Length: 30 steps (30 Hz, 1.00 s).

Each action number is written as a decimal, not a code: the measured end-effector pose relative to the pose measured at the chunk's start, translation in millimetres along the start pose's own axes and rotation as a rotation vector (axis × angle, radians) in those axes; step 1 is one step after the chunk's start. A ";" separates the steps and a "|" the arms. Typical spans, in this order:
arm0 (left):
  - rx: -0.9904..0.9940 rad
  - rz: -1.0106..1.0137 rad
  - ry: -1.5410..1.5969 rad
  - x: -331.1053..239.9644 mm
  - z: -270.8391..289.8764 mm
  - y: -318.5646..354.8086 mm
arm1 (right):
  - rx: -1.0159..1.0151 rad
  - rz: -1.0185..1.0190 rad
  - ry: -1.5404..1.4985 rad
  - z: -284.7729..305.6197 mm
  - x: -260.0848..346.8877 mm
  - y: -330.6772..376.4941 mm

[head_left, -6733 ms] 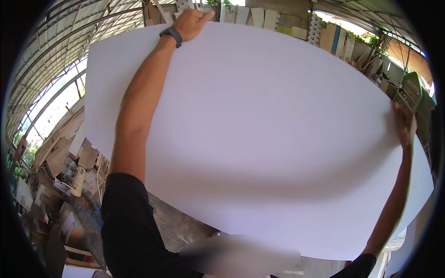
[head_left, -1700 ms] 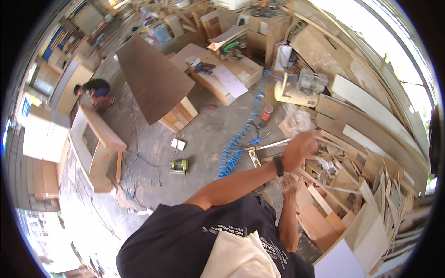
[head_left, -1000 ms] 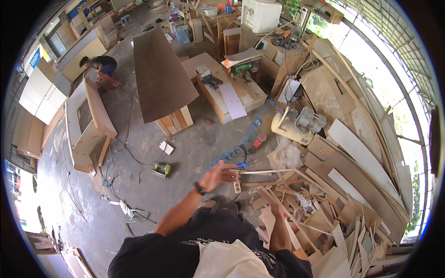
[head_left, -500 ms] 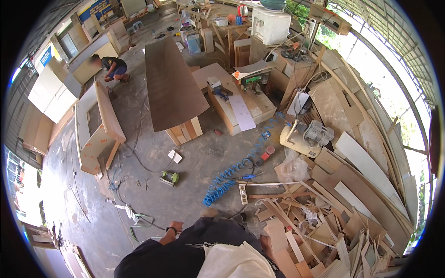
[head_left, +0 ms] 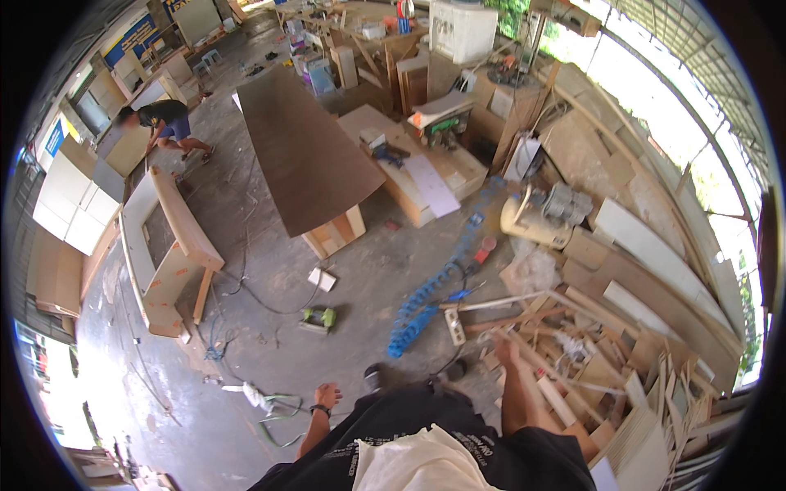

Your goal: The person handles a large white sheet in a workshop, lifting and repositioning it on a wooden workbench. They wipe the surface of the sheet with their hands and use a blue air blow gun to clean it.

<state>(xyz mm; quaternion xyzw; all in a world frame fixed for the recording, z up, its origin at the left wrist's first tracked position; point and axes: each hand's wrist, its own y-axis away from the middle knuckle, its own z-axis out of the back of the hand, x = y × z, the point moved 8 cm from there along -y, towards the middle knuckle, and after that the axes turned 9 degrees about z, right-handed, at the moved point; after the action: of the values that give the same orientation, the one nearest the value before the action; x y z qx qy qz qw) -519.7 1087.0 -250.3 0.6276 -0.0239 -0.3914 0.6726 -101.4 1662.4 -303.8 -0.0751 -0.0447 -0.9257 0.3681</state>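
We stand on the grey concrete floor [head_left: 352,360], both arms lowered. Our left hand [head_left: 327,396], with a dark band at the wrist, hangs beside our dark shirt; its grip is loose, fingers slightly bent, and we see nothing in it. Our right hand [head_left: 506,348] is blurred in front of the wood offcuts [head_left: 565,364], so we cannot tell whether its grip is open or closed, or whether it touches them.

The offcuts lie in a heap along the floor's right edge. Just beside the heap's left end we see a white power strip [head_left: 454,326], with a blue coiled hose [head_left: 413,319] to its left. A green power tool [head_left: 318,319] lies farther left on the floor, near a small white piece [head_left: 322,279].

Beyond, a brown panel [head_left: 303,155] rests on a wooden block [head_left: 340,233]. On the low wooden surface [head_left: 463,168], a pale strip [head_left: 431,184] reaches past the near edge. A co-worker [head_left: 168,123] bends near the floor's far left side.
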 end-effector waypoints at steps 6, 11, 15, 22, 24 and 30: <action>-0.005 0.430 -0.076 103.6 131.0 -25.7 | 0.010 -0.442 -0.833 105.6 180.0 32.3; -0.080 0.163 -0.367 42.8 147.8 -10.5 | -0.051 -0.670 -0.775 23.9 144.0 168.7; -0.063 0.173 -0.293 28.2 142.5 -18.4 | 0.238 -0.939 -0.633 -36.0 95.5 280.6; -0.064 0.050 -0.330 -26.0 114.7 -20.9 | 0.296 -1.225 -0.916 -66.5 130.3 220.4; -0.084 0.126 -0.327 -2.0 126.4 -12.6 | 0.178 -1.190 -1.103 -96.3 136.8 141.8; -0.203 0.623 -0.288 47.4 190.0 51.1 | 0.118 -1.033 -1.411 -290.4 109.2 -100.6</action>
<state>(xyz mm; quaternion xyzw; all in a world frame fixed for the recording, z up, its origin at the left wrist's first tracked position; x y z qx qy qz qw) -561.0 899.0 -187.8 0.4583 -0.2698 -0.2524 0.8084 -279.8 1621.5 -573.7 -0.5815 -0.3383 -0.7102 -0.2076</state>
